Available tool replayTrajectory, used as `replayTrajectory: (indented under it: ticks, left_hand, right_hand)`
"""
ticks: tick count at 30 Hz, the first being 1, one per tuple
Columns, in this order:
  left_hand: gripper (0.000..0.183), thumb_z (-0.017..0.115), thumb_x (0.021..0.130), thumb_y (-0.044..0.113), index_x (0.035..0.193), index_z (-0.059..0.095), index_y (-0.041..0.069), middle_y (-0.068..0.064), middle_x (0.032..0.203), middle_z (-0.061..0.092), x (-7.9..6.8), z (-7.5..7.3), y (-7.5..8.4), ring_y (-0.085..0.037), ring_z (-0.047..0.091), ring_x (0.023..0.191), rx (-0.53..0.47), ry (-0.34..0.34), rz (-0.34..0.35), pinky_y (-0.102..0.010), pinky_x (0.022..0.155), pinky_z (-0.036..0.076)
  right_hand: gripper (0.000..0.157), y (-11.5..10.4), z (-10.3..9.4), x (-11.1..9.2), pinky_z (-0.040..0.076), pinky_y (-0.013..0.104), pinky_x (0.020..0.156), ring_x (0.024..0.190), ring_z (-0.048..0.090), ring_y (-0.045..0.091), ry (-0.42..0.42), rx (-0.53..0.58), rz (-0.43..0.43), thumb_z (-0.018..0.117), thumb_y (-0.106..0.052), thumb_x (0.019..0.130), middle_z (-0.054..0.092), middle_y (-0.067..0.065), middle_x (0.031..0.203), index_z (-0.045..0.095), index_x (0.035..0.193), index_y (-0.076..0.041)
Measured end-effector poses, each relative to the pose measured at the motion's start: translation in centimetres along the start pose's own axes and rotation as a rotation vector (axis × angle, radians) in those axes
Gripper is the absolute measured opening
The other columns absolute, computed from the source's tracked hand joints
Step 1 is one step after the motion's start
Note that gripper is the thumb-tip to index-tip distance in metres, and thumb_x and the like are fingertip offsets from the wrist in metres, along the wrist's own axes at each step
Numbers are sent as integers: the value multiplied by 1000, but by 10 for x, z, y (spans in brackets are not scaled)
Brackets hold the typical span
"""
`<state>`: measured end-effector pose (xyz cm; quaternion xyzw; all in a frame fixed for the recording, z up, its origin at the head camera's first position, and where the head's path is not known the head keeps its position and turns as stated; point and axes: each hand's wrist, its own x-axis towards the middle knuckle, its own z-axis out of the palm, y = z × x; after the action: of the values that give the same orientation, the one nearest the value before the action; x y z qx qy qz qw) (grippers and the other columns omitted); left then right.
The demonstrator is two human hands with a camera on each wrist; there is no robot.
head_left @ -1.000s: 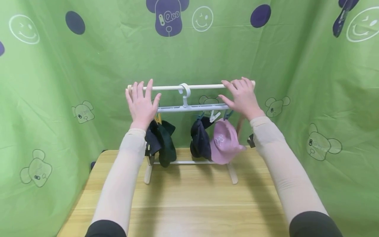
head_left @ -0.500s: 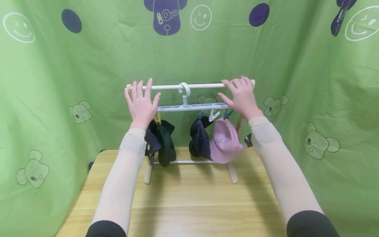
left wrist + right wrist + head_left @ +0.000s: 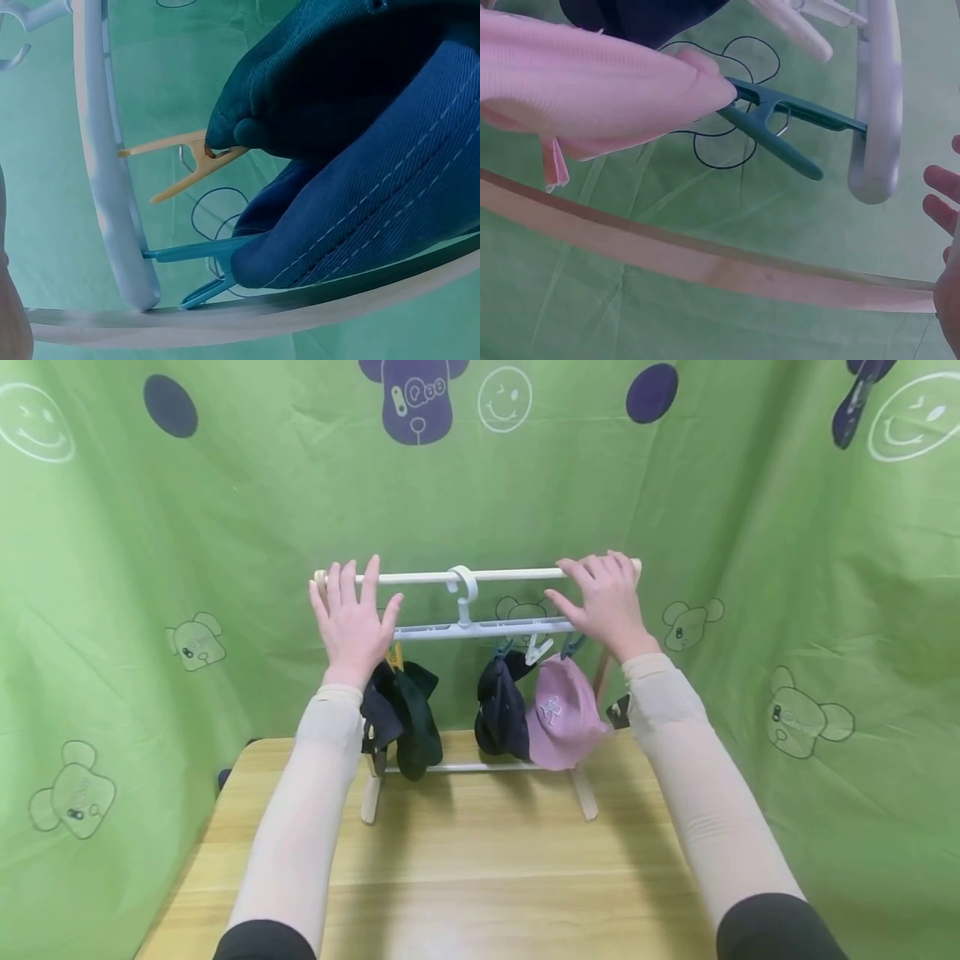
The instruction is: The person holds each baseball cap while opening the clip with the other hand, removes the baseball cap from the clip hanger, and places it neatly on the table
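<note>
Two grips, a person's left hand [image 3: 351,627] and right hand [image 3: 611,606], rest at opposite ends of a wooden rack [image 3: 423,578], fingers laid over its top rod [image 3: 517,574] rather than wrapped around it: the left's are spread and fairly straight, the right's lie closer together, thumb apart. The rack stands upright toward the far side of the bench [image 3: 480,868], its long axis running side to side across the person's front, rod roughly level, feet [image 3: 371,797] pointing toward the wearer. Slim and rigid, the frame looks light and hardly fragile; the smooth rod could slide under flat palms, so the surest hold is probably at both ends, near the uprights. Below the rod and roughly parallel hangs a pale plastic hanger [image 3: 480,630], its hook arching over the middle, a stiff bar likely to swing if the frame tips. From it droop soft fabric caps: dark blue [image 3: 381,714] and green [image 3: 418,727] at left, navy [image 3: 501,710] and pink [image 3: 566,718] at right, held by clips [image 3: 769,112], with a green printed curtain [image 3: 300,485] behind.
</note>
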<state>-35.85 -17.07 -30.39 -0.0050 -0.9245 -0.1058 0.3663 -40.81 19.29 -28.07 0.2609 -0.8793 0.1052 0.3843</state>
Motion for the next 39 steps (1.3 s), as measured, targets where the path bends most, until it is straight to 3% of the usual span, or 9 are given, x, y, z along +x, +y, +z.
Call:
replayTrajectory:
  ticks: [13, 21, 32, 39]
  left_hand:
    - [72, 30, 97, 64, 157, 7, 32, -11, 165, 10, -4, -13, -7, -31, 2, 153, -12, -131, 33, -56, 122, -5]
    - [74, 32, 97, 63, 157, 5, 31, -6, 166, -3, -18, -20, -15, -24, -9, 153, -49, -171, 28, -57, 122, -3]
    - [69, 41, 100, 49, 156, 18, 16, -12, 165, 6, -46, -22, -20, -27, 3, 154, -148, -127, 52, -56, 123, 2]
    - [57, 44, 101, 40, 150, 36, 13, -19, 157, 30, -67, -17, -28, -36, 22, 149, -266, -1, 51, -58, 121, 14]
  right_hand:
    - [63, -6, 1, -6, 3, 53, 123, 133, 43, 35, -52, -13, 60, 59, -51, 92, 54, 17, 138, 45, 145, -19]
    - [66, -8, 4, -8, 6, 56, 122, 137, 39, 35, -24, -8, 66, 60, -50, 91, 51, 16, 140, 41, 147, -20]
    - [66, -8, 7, -11, 4, 55, 122, 140, 35, 32, -9, 6, 109, 60, -49, 91, 49, 14, 144, 40, 148, -23]
    - [70, -10, 9, -14, -5, 50, 123, 146, 26, 31, -3, 8, 133, 62, -49, 90, 41, 10, 152, 35, 151, -24]
